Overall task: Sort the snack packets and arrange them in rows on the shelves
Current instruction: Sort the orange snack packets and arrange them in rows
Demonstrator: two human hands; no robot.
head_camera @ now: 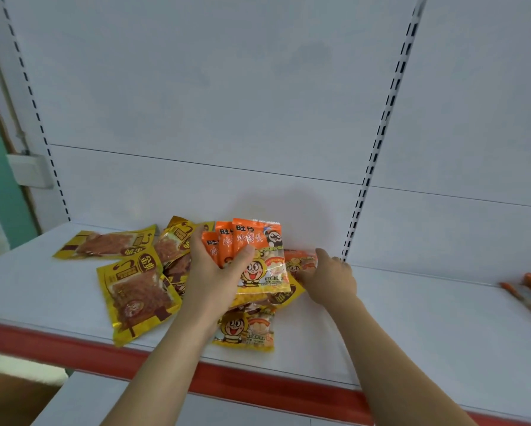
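Item: orange snack packets (252, 241), several, fanned and upright. The left hand (218, 272) is gripping them low down, thumb across the fronts, fingers curled behind. By appearance they are light, thin, crinkly film pouches, likely slippery face to face and with brittle contents; a firm pinch across the lower half of the stack, not the sealed top edge, is looking the safest hold.

Item: further orange packet (301, 261), lying flat on the shelf (412, 318), just right of the held fan. The right hand (332, 278) is reaching onto it, fingers curled at its right edge; whether it is already lifting is unclear.

Item: one more orange packet (245, 330), lying flat near the front edge, below the left wrist.

Item: yellow packets (138, 290), scattered flat to the left and behind the left hand, some overlapping; flatter and probably stiffer.

Item: blurred packets (528, 293) lying at the far right of the shelf, well apart from both hands.
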